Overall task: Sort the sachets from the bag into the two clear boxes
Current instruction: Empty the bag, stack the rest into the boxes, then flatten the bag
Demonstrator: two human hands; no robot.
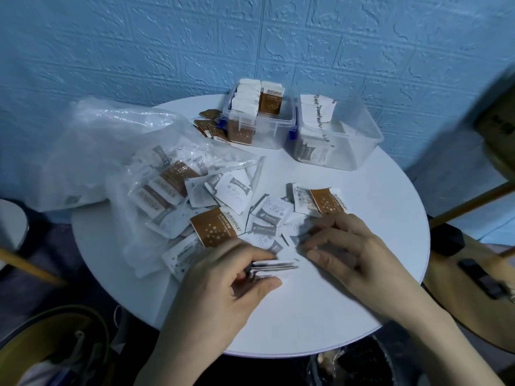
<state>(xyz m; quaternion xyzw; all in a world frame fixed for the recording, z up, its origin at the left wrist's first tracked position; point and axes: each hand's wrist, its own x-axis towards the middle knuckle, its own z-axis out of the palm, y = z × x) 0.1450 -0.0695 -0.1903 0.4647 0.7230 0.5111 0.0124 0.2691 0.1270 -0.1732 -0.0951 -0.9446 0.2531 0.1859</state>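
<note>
Fingers of the left hand (223,285) pinch a thin stack of sachets (274,266); the right hand (351,246) rests curled on the loose pile (267,218).
Far: left box (259,121) packed with brown sachets, right box (338,137) part-filled with white; bag (133,162) left.

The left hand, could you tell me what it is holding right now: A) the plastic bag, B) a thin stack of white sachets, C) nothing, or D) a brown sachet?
B: the left hand pinches a thin stack of white sachets edge-on between thumb and fingers, just above the table.
</note>
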